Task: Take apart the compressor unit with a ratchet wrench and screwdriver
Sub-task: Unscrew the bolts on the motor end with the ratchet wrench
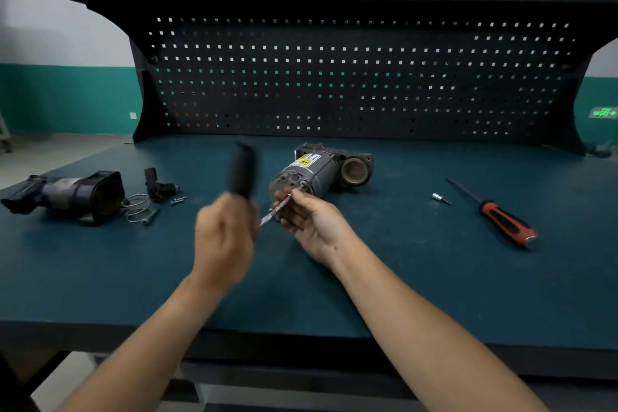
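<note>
**Two Hands Busy at the Gray Compressor**

The compressor unit lay on its side near the middle of the workbench, a bit toward the back. Its body was a round gray metal can with a yellow and white sticker on top. The flat end faced the person and had small holes in it. At the far end sat a chunky dark block with a wide round opening, dull and brownish inside.

The right hand was just in front of the flat end. Its fingers pinched a long thin metal rod, shiny and silver, with fine ridges at the near tip. The rod's far tip was right at the flat end.

The left hand was blurry. Its fingers were curled tight round a fat black handle that stuck up. The blur hid what tool it belonged to.

On the right lay a screwdriver with a thin dark shaft and a bumpy red and black grip. A small shiny socket bit lay near it.

On the left lay a big black housing with a round open mouth. Beside it were springy wire rings, a little black plug part and some small screws.

The bench top was smooth and dark teal. Behind it stood a black pegboard full of tiny square holes.
</note>
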The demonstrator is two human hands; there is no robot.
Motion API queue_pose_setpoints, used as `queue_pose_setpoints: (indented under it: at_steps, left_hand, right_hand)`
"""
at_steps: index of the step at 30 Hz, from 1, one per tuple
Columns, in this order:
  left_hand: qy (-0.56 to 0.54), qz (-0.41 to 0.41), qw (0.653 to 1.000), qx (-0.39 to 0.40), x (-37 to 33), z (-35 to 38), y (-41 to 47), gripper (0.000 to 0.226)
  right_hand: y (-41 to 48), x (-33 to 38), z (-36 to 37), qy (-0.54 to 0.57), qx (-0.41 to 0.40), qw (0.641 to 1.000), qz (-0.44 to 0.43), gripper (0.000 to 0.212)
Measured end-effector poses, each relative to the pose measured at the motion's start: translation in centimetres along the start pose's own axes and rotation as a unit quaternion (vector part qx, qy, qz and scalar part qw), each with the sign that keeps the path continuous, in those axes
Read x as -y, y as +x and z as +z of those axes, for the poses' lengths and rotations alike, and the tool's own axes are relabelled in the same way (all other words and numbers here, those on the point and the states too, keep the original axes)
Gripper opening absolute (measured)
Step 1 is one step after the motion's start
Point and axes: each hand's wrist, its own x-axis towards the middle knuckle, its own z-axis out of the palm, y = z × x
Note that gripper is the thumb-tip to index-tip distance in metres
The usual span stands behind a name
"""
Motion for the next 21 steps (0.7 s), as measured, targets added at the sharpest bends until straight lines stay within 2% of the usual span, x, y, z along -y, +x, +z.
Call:
queue_pose_setpoints:
  at_steps: [1, 2, 3, 4, 5, 6, 7, 8, 9, 11, 13, 15, 17, 18, 19, 20, 21]
  left_hand:
    - [0.093, 0.108, 0.985, 0.098, 0.2, -0.4, 0.1, 0.036]
    - [0.153, 0.199, 0.951, 0.182, 0.6, -0.8, 0.3, 0.032]
    - [0.187, 0.242, 0.924, 0.23, 0.9, -1.1, 0.6, 0.033]
    - [0.192, 0.256, 0.916, 0.241, 1.2, -1.3, 0.6, 0.036]
    - [0.19, 0.246, 0.926, 0.216, 1.0, -1.1, 0.5, 0.04]
    - [0.169, 0.184, 0.956, 0.154, 0.4, -0.7, 0.2, 0.044]
    - [0.108, 0.081, 0.989, 0.065, -0.1, -0.3, 0.0, 0.049]
    - [0.016, -0.037, 0.999, -0.026, -0.4, 0.2, -0.2, 0.051]
    - [-0.082, -0.153, 0.98, -0.101, -0.7, 0.6, 0.1, 0.051]
    - [-0.208, -0.268, 0.919, -0.2, -0.8, 0.8, 1.1, 0.053]
    - [-0.289, -0.314, 0.865, -0.266, -1.0, 0.4, 1.9, 0.053]
    - [-0.319, -0.327, 0.843, -0.283, -0.7, 0.0, 1.9, 0.052]
    - [-0.297, -0.311, 0.866, -0.254, -0.6, 0.1, 1.7, 0.051]
    - [-0.263, -0.279, 0.897, -0.221, -0.8, 0.2, 1.6, 0.051]
    - [-0.18, -0.203, 0.947, -0.172, -0.9, 0.2, 1.4, 0.05]
    - [-0.046, -0.079, 0.992, -0.092, -0.9, 0.0, 1.2, 0.045]
    - [0.092, 0.053, 0.994, 0.003, -0.6, -0.1, 1.1, 0.034]
  right_hand:
    - [0.1, -0.1, 0.1, 0.005, -0.002, 1.0, 0.0, 0.025]
    - [0.1, -0.1, 0.2, 0.009, -0.003, 1.0, 0.0, 0.024]
    - [0.1, -0.2, 0.2, 0.01, -0.004, 1.0, 0.001, 0.022]
    - [0.2, -0.3, 0.2, 0.01, -0.007, 1.0, 0.002, 0.021]
    - [0.1, -0.3, 0.2, 0.01, -0.008, 1.0, 0.003, 0.021]
    - [0.0, -0.2, 0.1, 0.009, -0.008, 1.0, 0.005, 0.022]
    - [0.0, -0.1, 0.0, 0.008, -0.006, 1.0, 0.009, 0.022]
    - [-0.1, 0.0, 0.0, 0.011, -0.005, 1.0, 0.014, 0.023]
    - [-0.1, 0.1, -0.1, 0.021, -0.003, 1.0, 0.019, 0.023]
    - [-0.2, 0.3, -0.1, 0.041, 0.004, 0.999, 0.023, 0.022]
    - [-0.3, 0.3, 0.0, 0.04, 0.01, 0.999, 0.018, 0.021]
    - [-0.2, 0.2, 0.0, 0.034, 0.011, 0.999, 0.012, 0.022]
    - [-0.2, 0.1, 0.0, 0.032, 0.007, 0.999, 0.006, 0.023]
    - [-0.1, 0.1, 0.0, 0.034, 0.005, 0.999, 0.002, 0.024]
    - [-0.1, 0.0, 0.1, 0.035, 0.002, 0.999, -0.002, 0.024]
    - [0.0, 0.0, 0.1, 0.034, -0.001, 0.999, -0.005, 0.024]
    - [0.0, 0.0, 0.1, 0.034, -0.004, 0.999, -0.006, 0.023]
